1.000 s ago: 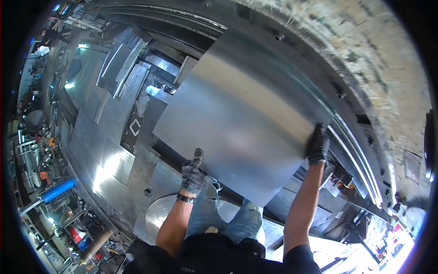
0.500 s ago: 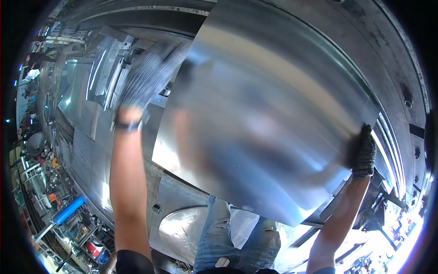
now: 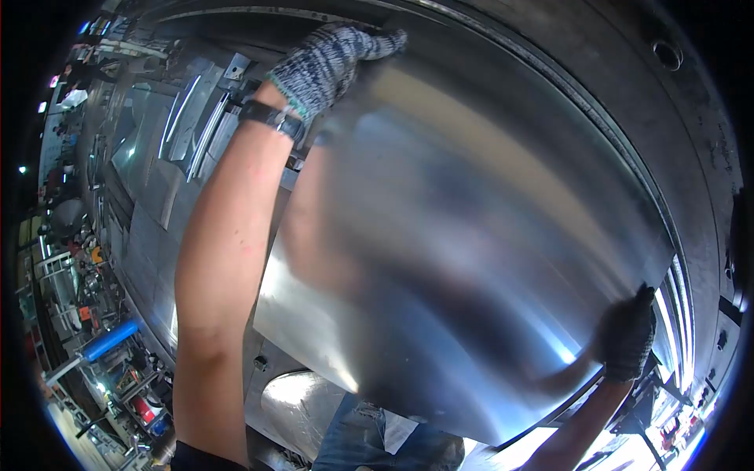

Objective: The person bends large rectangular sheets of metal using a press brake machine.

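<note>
Spanning the middle of the view: one metal sheet (image 3: 471, 204), large, smooth and reflective, with blurred mirrored forms across its face; its near edge lies over the person's legs, its far edge beside a long dark metal beam (image 3: 542, 67).

Left hand (image 3: 326, 67): in a grey-and-black knitted glove with a green cuff edge, at the sheet's far left corner. Fingers pointing right along the edge, close together; whether they pinch the sheet cannot be told, part of the hand being turned from view. Dark wristband (image 3: 271, 118) just below the glove.

Right hand (image 3: 631, 341): in a dark knitted glove, at the sheet's right edge, near the lower right corner. Fingertip part upward along the edge; whether the fingers pinch it cannot be told.

Also present: blue jeans (image 3: 345, 436), below the near edge; round metal plate (image 3: 302, 404), partly under the sheet, left of the legs; metal strips (image 3: 206, 137), left of the left forearm; blue cylinder (image 3: 110, 340), on a pale rod, lower left; red object (image 3: 144, 408), below the cylinder, among small clutter; ring-edged opening (image 3: 667, 55), upper right.
</note>
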The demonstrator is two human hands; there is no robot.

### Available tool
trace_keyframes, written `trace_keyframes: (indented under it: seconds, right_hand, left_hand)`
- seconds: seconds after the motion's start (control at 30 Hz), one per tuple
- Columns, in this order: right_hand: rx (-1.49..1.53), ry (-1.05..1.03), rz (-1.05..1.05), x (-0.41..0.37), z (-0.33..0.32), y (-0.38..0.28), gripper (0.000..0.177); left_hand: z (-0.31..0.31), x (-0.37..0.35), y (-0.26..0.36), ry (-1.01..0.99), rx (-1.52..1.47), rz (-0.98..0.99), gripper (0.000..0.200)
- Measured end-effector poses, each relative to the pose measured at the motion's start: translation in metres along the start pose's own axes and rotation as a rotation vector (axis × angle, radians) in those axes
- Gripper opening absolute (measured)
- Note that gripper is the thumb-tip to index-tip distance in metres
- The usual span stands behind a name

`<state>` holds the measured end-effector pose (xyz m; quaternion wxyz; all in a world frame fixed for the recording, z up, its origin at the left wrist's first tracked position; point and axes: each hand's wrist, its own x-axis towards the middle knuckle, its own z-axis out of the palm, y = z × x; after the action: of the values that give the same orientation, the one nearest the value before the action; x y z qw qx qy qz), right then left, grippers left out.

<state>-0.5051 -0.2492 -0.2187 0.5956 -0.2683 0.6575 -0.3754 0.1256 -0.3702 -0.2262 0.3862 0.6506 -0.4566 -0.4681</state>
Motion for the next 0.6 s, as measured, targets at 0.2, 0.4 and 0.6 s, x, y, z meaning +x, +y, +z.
trace_keyframes:
  seconds: [0.2, 0.4, 0.6]
  right_hand:
    - [-0.386, 0.066, -0.102, -0.014, 0.035, -0.007, 0.035]
    - [0.150, -0.033, 0.072, 0.002, 0.010, 0.001, 0.038]
    - [0.009, 0.210, 0.061, -0.026, 0.081, -0.013, 0.028]
  left_hand:
    - [0.012, 0.003, 0.038, -0.016, 0.075, 0.010, 0.026]
    - [-0.008, 0.010, 0.019, -0.162, 0.412, 0.105, 0.028]
    - [0.021, -0.013, 0.089, -0.067, 0.664, -0.040, 0.026]
